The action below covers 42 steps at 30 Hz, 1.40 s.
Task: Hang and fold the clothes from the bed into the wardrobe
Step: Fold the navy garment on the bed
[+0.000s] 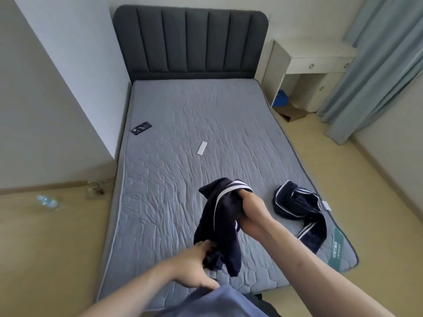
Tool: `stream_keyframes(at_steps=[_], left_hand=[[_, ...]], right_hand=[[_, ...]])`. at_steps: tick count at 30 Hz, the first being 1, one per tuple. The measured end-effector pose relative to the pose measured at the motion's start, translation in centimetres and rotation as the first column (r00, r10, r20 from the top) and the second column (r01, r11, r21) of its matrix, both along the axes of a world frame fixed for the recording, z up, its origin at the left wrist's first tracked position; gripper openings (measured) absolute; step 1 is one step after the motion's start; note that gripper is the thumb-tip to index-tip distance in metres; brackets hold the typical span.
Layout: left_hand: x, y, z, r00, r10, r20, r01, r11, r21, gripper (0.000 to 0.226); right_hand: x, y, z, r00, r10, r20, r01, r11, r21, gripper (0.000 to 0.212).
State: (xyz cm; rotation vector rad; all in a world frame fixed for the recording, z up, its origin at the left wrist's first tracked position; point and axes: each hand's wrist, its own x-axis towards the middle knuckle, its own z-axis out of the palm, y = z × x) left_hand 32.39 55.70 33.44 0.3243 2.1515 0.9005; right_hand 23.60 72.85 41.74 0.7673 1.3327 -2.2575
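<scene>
Leftmost, a crumpled clear plastic bottle (pixel 47 201) lies on the wooden floor (pixel 45 243) beside the bed. On the grey quilted mattress (pixel 183 124), a black phone (pixel 141 128) sits near the left edge, with a small white remote (pixel 202 148) further in. Nearer the foot, the left hand (pixel 194 264) grips the lower bunched end of a dark navy garment (pixel 219 220) (white stripes run along its seam), fingers curled into the cloth. The right hand (pixel 250 209) is pushed into its upper end, fingers hidden, so I cannot tell how they lie. A second navy striped garment (pixel 295 204) lies crumpled on the mattress to the right. Beyond stand a cream desk (pixel 313 58) and pale blue curtains (pixel 375 65).
</scene>
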Motion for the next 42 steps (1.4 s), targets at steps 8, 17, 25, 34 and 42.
stream_keyframes(at_steps=[8, 17, 25, 34, 42], left_hand=[[-2.9, 1.5, -2.6, 0.824, 0.548, -0.143, -0.532, 0.835, 0.137, 0.014], [-9.6, -3.4, 6.8, 0.806, 0.542, -0.236, -0.481, 0.834, 0.271, 0.025], [-9.6, 1.3, 11.9, 0.956, 0.266, 0.123, -0.289, 0.925, 0.247, 0.022], [-2.7, -2.8, 5.3, 0.951, 0.285, -0.118, -0.278, 0.958, 0.078, 0.096], [0.5, -2.1, -5.2, 0.867, 0.496, -0.053, -0.495, 0.868, 0.030, 0.072]], right_hand=[[-0.9, 2.2, 1.1, 0.978, -0.209, 0.009, 0.209, 0.974, -0.086, 0.024], [1.0, 7.8, -1.1, 0.938, -0.327, 0.116, 0.315, 0.942, 0.112, 0.042], [2.2, 3.8, 0.8, 0.731, 0.649, -0.211, -0.316, 0.595, 0.739, 0.100], [4.4, 4.0, -0.9, 0.770, 0.603, -0.210, -0.384, 0.700, 0.602, 0.015], [3.9, 4.0, -0.4, 0.830, 0.454, -0.322, -0.320, 0.863, 0.391, 0.012]])
